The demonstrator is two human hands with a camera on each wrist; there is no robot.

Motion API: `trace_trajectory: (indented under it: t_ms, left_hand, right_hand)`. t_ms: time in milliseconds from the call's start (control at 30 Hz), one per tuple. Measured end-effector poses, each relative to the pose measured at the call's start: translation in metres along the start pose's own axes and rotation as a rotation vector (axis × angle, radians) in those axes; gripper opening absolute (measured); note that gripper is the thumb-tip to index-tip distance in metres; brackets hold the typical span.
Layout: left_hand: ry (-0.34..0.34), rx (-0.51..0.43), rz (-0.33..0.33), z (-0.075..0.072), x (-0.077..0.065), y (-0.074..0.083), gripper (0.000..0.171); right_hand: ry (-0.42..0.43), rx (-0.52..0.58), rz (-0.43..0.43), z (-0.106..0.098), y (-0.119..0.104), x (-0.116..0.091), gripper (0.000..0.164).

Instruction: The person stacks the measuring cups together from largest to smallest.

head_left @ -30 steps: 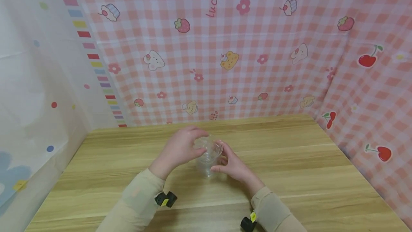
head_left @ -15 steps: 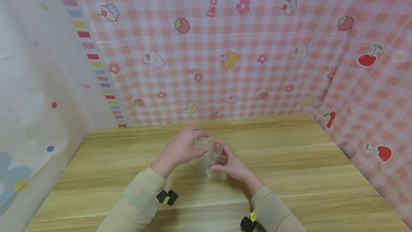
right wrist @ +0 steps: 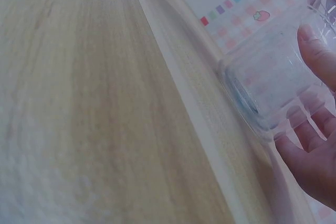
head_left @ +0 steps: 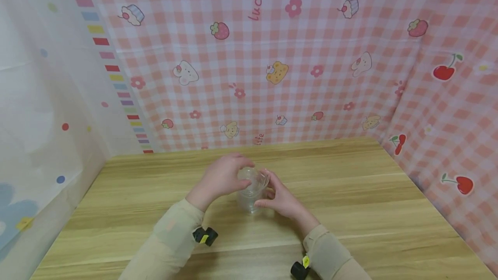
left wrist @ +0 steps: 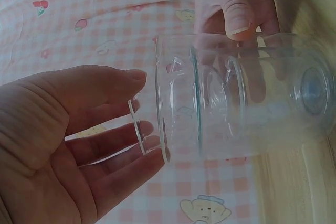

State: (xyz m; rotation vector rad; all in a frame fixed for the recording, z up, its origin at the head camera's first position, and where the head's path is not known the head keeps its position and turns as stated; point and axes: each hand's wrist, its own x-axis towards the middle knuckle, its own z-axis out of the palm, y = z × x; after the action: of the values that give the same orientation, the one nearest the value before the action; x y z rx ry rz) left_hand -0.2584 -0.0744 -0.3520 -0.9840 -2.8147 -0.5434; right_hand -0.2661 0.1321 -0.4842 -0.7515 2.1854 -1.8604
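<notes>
A clear, see-through jar stands upright near the middle of the table. My right hand grips its side, the thumb in front and the fingers behind. In the left wrist view the jar shows a wide mouth and a round base. A smaller clear piece with a round rim sits partly inside that mouth. The thumb and fingers of my left hand pinch this rim, with the lowest fingertip right at the jar's mouth. The exact kind of the inner piece cannot be told.
The wood-grain table stretches around both hands. Behind it hangs a pink checked cloth with printed cartoon figures. A white cloth closes off the left side, and more checked cloth hangs on the right.
My left hand has shifted slightly to the right over the jar's mouth, and its wrist camera moved with it. The right hand and the jar hold still.
</notes>
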Motion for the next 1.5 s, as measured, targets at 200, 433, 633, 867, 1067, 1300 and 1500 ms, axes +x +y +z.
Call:
trace_trajectory:
  t_ms: [200,433,633,867,1067,1300,1500]
  left_hand:
    - [-0.029,0.002,-0.007,-0.001,0.002,0.002,0.035]
    - [-0.071,-0.025,-0.003,-0.002,0.005,0.004,0.034]
    - [-0.102,-0.003,0.004,-0.002,0.007,0.005,0.034]
    - [-0.124,0.022,-0.004,0.0,0.009,0.006,0.033]
    - [-0.143,0.036,-0.002,0.002,0.011,0.007,0.035]
    - [-0.169,0.032,0.011,0.001,0.012,0.009,0.038]
    - [-0.181,0.056,0.027,0.004,0.014,0.009,0.038]
  right_hand:
    - [-0.001,-0.001,0.012,0.0,-0.001,-0.001,0.092]
    - [0.019,-0.006,0.048,0.0,-0.003,-0.002,0.09]
    - [0.019,-0.011,0.05,0.001,-0.003,-0.002,0.091]
    - [0.013,-0.014,0.028,0.0,-0.001,-0.001,0.09]
    - [0.011,-0.003,0.011,0.001,-0.001,-0.001,0.088]
    - [0.01,0.015,0.002,0.001,0.0,-0.001,0.088]
    - [0.005,0.022,0.019,0.0,0.0,-0.001,0.09]
